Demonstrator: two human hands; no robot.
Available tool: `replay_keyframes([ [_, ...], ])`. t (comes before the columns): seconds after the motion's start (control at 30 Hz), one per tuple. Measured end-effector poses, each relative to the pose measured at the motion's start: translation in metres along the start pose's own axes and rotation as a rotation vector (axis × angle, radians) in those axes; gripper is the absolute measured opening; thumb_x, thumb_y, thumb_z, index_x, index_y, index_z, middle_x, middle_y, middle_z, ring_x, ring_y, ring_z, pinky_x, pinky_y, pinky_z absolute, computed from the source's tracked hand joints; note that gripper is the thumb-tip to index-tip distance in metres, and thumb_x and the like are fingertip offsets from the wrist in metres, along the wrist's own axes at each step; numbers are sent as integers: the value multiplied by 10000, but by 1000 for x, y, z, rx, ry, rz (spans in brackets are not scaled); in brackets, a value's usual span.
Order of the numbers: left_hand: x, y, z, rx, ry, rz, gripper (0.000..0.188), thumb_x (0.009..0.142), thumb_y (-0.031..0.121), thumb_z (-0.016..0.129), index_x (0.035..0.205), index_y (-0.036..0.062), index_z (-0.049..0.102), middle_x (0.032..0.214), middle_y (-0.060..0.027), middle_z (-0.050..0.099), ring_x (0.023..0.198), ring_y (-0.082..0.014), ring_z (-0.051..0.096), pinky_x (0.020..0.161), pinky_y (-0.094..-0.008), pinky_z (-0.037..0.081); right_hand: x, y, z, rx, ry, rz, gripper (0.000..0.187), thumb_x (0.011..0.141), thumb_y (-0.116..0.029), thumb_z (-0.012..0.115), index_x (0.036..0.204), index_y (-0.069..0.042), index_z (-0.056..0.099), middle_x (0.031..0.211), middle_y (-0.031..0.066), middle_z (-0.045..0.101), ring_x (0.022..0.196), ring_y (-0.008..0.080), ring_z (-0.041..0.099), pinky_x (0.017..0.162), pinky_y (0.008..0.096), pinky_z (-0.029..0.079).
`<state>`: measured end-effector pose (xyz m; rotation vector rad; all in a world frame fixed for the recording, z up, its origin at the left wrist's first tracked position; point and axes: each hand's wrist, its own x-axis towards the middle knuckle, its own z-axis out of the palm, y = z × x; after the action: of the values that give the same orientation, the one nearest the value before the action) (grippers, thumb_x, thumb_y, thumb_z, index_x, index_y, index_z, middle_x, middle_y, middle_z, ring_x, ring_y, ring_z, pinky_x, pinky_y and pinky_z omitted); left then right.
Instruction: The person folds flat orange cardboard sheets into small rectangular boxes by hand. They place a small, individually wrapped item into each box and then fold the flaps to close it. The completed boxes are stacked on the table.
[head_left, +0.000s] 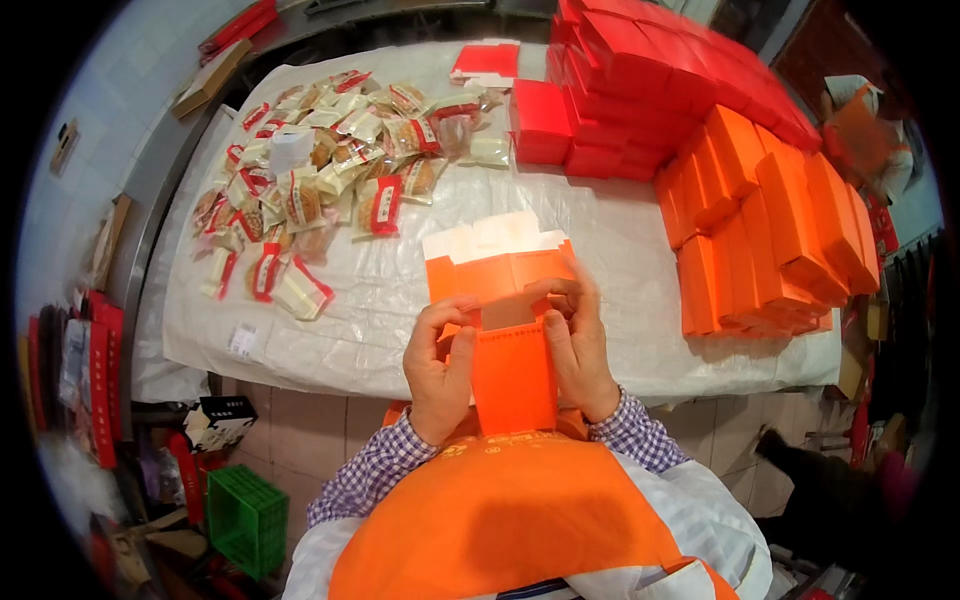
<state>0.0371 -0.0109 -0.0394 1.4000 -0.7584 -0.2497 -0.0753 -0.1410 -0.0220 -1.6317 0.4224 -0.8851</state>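
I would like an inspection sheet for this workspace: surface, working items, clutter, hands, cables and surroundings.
Surface: table cover, whitish, wrinkled sheet.
Working items: orange carton in hand, partly open, pale flaps at its far end; orange boxes stacked at right; red boxes stacked behind them.
Clutter: wrapped packets heaped loosely at left; flat red piece near the far edge.
Hands: left hand and right hand grip opposite sides of the carton.
Cables: nothing seen.
Surroundings: green crate at lower left; tiled floor below the table.
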Motion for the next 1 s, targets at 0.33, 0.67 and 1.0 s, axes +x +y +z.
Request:
replay_keyframes([
  [0.33, 4, 0, -14, 86, -205, -35, 217, 934, 63, 652, 1144, 17, 681, 1183, -117, 648, 1066, -219, 656, 870, -318, 568, -5, 16, -29, -336, -181, -263, 250, 912, -79, 638, 1153, -23, 677, 1151, 156, 665, 991, 274, 675, 785, 338, 579],
  [0.67, 20, 31, -17, 61, -338, -91, 265, 1019, 178, 600, 1205, -1, 660, 1195, -97, 582, 1066, -156, 596, 803, -233, 500, 12, -19, -37, -340, -252, -195, 214, 881, -41, 647, 1088, -11, 695, 1002, 146, 684, 860, 258, 696, 712, 325, 588],
  [1.0, 14, 30, -18, 108, -336, 9, 219, 1007, 61, 545, 1146, -1, 703, 1177, -125, 620, 1077, -204, 610, 925, -301, 484, 4, -11, -39, -248, -290, -216, 305, 922, -47, 534, 1156, -13, 726, 1076, 155, 686, 964, 256, 672, 848, 339, 534],
])
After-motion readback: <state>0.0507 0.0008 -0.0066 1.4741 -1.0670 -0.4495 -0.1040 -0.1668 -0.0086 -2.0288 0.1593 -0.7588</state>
